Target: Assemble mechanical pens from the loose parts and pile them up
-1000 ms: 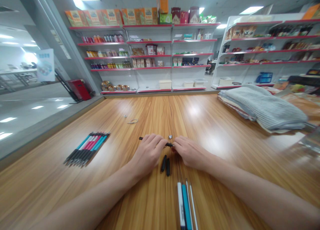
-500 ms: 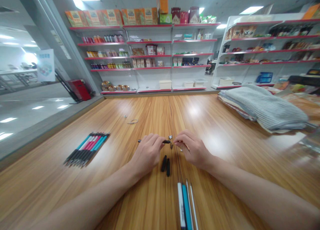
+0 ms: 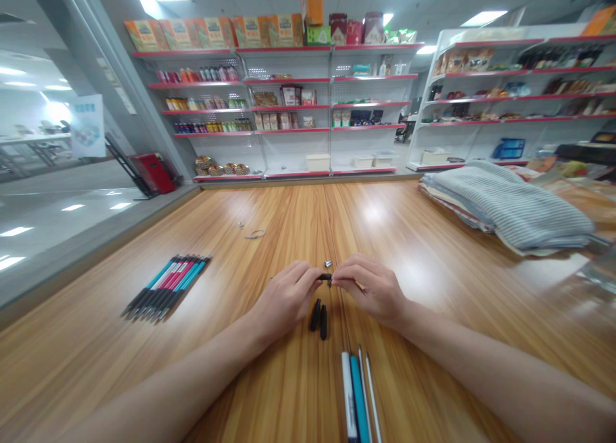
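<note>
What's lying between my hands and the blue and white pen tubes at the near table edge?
Head view: two short black pen pieces, side by side, lie between the tubes and the left hand and right hand pinching a black part.

The long wooden table (image 3: pixel 433 263) was brown and shiny. A row of pens (image 3: pixel 166 295) lay on its left side. Two little black pieces (image 3: pixel 319 318) lay in the middle, with a tiny silver bit (image 3: pixel 328 262) farther back. Thin tubes (image 3: pixel 357 398) lay near the front. Folded cloths (image 3: pixel 510 205) sat on the right.
</note>
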A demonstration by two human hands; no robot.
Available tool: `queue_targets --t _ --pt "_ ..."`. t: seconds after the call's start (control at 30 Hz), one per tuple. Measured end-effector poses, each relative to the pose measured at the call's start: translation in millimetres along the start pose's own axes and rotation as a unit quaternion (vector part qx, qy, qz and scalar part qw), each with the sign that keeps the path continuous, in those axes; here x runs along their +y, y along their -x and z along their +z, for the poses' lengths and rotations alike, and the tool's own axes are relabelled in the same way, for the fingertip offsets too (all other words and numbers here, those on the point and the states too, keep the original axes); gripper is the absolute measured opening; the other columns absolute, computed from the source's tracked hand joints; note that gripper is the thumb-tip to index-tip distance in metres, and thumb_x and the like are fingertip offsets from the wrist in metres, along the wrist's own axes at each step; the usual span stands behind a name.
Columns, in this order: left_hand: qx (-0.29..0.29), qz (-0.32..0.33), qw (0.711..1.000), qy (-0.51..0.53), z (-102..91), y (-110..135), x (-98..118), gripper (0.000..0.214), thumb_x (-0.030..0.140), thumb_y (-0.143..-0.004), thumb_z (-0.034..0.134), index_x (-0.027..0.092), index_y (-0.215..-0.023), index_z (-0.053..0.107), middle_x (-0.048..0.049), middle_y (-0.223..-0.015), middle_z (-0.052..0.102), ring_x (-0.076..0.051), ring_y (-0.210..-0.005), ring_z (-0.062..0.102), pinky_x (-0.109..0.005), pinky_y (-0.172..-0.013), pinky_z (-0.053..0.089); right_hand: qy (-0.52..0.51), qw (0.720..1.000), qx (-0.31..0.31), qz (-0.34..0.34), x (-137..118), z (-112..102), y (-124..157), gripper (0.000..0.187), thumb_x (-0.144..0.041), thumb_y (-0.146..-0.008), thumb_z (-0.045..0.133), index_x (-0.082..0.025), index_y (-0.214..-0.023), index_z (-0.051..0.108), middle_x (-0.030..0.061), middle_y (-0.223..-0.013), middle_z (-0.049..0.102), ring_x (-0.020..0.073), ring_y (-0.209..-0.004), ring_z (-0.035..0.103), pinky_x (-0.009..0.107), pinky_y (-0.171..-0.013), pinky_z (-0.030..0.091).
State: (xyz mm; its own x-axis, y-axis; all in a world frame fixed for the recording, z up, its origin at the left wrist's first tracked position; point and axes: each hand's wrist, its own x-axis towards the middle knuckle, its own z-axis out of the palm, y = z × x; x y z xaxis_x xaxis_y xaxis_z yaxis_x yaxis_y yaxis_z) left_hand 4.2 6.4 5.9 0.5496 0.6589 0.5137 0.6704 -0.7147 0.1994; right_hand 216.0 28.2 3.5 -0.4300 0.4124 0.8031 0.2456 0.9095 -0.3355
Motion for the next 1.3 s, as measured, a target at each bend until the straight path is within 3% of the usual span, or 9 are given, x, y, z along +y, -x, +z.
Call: queue_targets --t 0.63,1.03,1.3 --pt "0.018 -0.004 1.0 -0.012 0.9 -0.1 -0.1 0.022 0.019 -0.095 0.042 0.018 -0.111 0.058 -0.0071 -0.092 0.058 -0.018 -0.089 0.055 -0.033 -0.08 0.047 0.029 0.999 -0.037 0.025 3.7 2.0 2.9 0.021 -0.012 -0.089 0.053 -0.018 -0.107 0.061 0.0072 -0.095 0.064 0.0178 -0.091 0.059 0.034 -0.081 0.051" --pt "0.009 0.006 0.999 -0.051 -0.1 0.6 1.3 0.025 0.022 -0.095 0.042 0.019 -0.114 0.058 -0.0064 -0.088 0.059 -0.017 -0.083 0.057 -0.03 -0.074 0.049 0.122 0.985 -0.119 0.011 1.3 -1.4 -1.2 0.014 -0.015 -0.092 0.047 -0.015 -0.101 0.059 0.0091 -0.09 0.061 0.0199 -0.086 0.056 0.036 -0.078 0.048" --pt "0.0 0.041 0.996 -0.082 -1.3 3.4 -1.4 0.031 0.017 -0.094 0.042 0.021 -0.121 0.056 -0.0065 -0.089 0.061 -0.016 -0.082 0.058 -0.028 -0.071 0.048 0.174 0.972 -0.158 0.016 3.0 -1.9 1.4 0.016 -0.017 -0.094 0.044 -0.016 -0.086 0.057 0.006 -0.077 0.057 0.0177 -0.074 0.051 0.031 -0.068 0.043"
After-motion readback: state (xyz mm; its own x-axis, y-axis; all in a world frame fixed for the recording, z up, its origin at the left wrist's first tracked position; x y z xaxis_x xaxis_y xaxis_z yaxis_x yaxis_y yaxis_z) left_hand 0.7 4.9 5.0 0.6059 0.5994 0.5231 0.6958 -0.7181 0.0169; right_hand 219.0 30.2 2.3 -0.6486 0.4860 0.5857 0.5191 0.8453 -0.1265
